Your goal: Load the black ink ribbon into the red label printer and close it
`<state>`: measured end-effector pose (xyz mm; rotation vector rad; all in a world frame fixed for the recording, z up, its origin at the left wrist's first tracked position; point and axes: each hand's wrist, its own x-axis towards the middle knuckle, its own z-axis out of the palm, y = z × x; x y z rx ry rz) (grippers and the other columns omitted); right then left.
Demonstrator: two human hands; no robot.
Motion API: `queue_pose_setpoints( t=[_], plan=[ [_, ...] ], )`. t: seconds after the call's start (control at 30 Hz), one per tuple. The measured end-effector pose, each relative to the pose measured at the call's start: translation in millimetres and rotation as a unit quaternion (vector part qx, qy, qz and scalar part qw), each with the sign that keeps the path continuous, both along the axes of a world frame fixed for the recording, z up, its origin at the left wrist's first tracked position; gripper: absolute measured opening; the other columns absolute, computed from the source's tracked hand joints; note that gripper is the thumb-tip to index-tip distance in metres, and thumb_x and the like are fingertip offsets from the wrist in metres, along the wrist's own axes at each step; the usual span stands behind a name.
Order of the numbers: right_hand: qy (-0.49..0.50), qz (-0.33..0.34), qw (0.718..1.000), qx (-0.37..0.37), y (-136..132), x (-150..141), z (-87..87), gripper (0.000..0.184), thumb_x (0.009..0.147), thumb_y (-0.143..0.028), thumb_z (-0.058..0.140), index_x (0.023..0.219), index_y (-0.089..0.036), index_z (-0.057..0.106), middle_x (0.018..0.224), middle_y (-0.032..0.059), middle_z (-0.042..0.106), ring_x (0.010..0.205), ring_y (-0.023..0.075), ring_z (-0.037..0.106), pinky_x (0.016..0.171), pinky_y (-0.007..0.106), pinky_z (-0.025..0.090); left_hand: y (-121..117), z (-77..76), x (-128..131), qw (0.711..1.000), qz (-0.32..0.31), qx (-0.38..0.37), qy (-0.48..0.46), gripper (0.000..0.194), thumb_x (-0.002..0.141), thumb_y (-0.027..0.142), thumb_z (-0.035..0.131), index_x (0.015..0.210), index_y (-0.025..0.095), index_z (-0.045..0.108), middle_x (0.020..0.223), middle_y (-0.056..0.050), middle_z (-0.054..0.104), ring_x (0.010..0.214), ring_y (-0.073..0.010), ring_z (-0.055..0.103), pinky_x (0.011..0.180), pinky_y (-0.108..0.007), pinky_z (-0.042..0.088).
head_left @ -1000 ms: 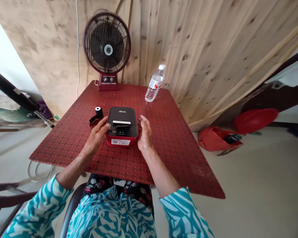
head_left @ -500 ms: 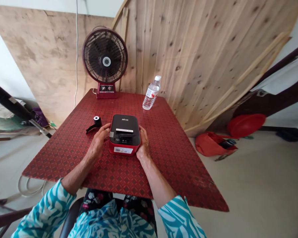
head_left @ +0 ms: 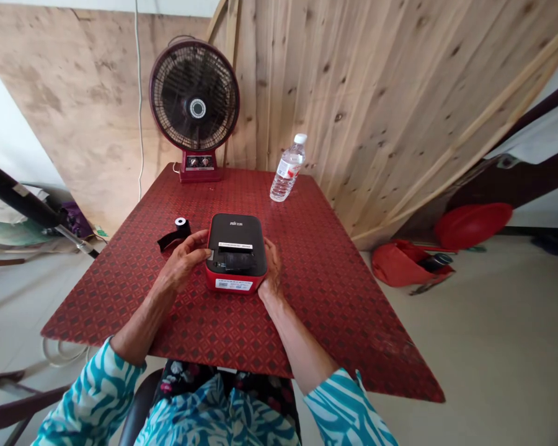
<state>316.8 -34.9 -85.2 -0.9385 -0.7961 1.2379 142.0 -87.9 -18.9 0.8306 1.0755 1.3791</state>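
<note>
A compact black-and-red label printer sits near the front middle of the table, with a white label and a dark slot on its top. My left hand rests against its left side, fingertips reaching the top edge. My right hand presses against its right side. Just left of the printer lies a small white-cored roll with a black strip trailing from it, close to my left fingers but not touching them.
The red patterned table holds a maroon desk fan and a plastic water bottle at the back. A red bag and a red basin lie on the floor to the right, beside a wooden wall.
My right hand has moved in from beside the printer and now lies against its right side. My left hand stays on the printer. The view has tilted slightly.
</note>
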Motion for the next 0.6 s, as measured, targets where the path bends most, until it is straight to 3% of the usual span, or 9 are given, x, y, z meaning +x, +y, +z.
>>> queue_pose_setpoints(
  t=[0.13,0.27,0.6],
  plan=[
    [0.009,0.004,1.000,0.003,-1.2,-0.8,3.3,0.041,0.075,-0.053,0.060,0.103,-0.023,0.065,0.091,-0.0002,0.068,0.076,0.0163,0.059,0.069,0.028,0.043,2.3,-5.2,-1.8,1.000,-0.006,0.014,0.021,0.059,0.062,0.026,0.074,0.118,0.018,0.060,0.105,-0.007,0.071,0.097,-0.0233,0.066,0.086,-0.033,0.049],
    [-0.006,0.004,1.000,0.025,-1.4,-0.6,2.8,0.040,0.077,-0.052,0.058,0.104,-0.022,0.065,0.097,0.0017,0.069,0.084,0.0185,0.060,0.074,0.031,0.045,1.4,-6.5,-1.6,0.999,-0.005,0.016,0.038,0.061,0.063,0.028,0.072,0.121,0.018,0.058,0.113,-0.010,0.069,0.099,-0.0263,0.066,0.088,-0.038,0.050],
    [-0.027,0.010,0.998,0.055,-0.2,1.4,-4.4,0.038,0.082,-0.051,0.056,0.107,-0.023,0.066,0.107,0.0030,0.067,0.105,0.0207,0.057,0.085,0.033,0.046,-3.8,-4.5,1.0,0.999,0.015,0.015,0.047,0.059,0.065,0.028,0.071,0.122,0.019,0.059,0.110,-0.007,0.071,0.092,-0.0230,0.068,0.079,-0.032,0.052]
  ],
)
